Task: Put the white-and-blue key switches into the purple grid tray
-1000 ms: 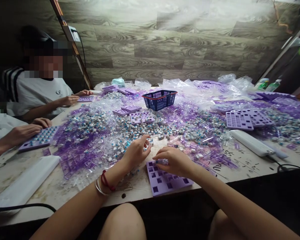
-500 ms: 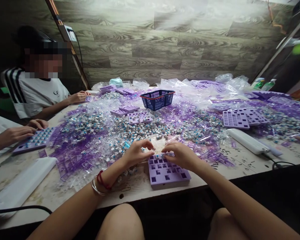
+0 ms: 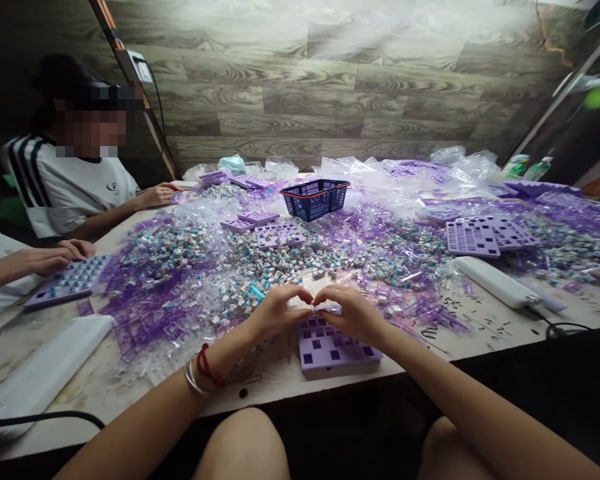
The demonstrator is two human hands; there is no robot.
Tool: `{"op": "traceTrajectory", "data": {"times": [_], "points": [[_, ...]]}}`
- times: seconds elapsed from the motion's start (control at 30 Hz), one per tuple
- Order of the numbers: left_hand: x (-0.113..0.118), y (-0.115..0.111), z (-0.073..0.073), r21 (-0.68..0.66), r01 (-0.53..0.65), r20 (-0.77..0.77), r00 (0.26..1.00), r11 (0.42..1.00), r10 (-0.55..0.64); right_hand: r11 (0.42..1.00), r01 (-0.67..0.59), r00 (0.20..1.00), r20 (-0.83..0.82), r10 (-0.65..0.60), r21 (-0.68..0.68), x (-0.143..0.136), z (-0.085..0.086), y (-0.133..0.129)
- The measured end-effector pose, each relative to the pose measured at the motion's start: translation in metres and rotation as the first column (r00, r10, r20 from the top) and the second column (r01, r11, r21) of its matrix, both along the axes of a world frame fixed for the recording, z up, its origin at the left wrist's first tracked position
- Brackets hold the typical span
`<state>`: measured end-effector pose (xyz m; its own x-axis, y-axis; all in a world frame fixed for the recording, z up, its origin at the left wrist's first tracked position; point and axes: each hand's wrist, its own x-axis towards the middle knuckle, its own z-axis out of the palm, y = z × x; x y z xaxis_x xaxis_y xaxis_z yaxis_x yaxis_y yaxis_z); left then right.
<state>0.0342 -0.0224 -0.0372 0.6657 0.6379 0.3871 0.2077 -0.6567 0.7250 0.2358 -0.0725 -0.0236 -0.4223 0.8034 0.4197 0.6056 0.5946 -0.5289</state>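
Both hands meet above the far edge of a purple block with square holes [image 3: 333, 357] lying near the table's front edge. My left hand [image 3: 280, 310] has thumb and fingers curled into a pinch over its far left corner. Facing it, my right hand [image 3: 355, 313] is pinched too, over the far right part. A small pale, bluish glint shows between the fingertips; its kind is too small to tell. Beyond the hands spreads a heap of small white switches with blue stems [image 3: 275, 263], and a turquoise tool-like piece [image 3: 256, 291] lies beside my left hand.
A dark blue basket [image 3: 315, 201] stands mid-table. Purple blocks [image 3: 473, 237] and a white lamp-like bar [image 3: 495, 281] lie to the right. Another white bar [image 3: 47, 367] is at left. Clear purple plastic pieces [image 3: 155, 320] are scattered. Co-workers' hands [image 3: 55, 257] work at left.
My hands have drawn closer until their fingertips nearly touch. My right hand has shifted left, over the block's far edge. The block stays in place.
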Motion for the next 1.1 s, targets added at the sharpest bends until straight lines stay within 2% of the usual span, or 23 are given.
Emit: {"op": "traceTrajectory", "data": {"times": [0.23,0.53,0.7,0.87,1.1], "points": [[0.001,-0.002,-0.001,0.034,0.006,-0.047,0.999,0.999,-0.004,1.000,0.009,0.999,0.053,-0.009,-0.007,0.002,-0.001,0.000],[0.004,-0.005,0.000,0.075,-0.030,-0.115,0.993,0.997,0.038,0.999,0.015,1.000,0.020,-0.014,-0.037,0.004,-0.004,0.003],[0.006,-0.006,-0.002,0.052,-0.038,-0.104,0.994,0.998,0.044,0.999,-0.035,0.999,0.040,0.035,-0.004,0.005,-0.003,0.004],[0.008,-0.009,0.003,-0.037,-0.065,-0.101,0.993,0.997,0.061,0.997,-0.080,0.995,0.067,0.080,-0.008,0.003,0.000,0.007],[0.010,-0.011,0.011,-0.074,-0.047,-0.114,0.993,0.996,0.038,0.998,-0.051,0.979,0.197,0.059,-0.043,-0.002,0.007,0.006]]}}
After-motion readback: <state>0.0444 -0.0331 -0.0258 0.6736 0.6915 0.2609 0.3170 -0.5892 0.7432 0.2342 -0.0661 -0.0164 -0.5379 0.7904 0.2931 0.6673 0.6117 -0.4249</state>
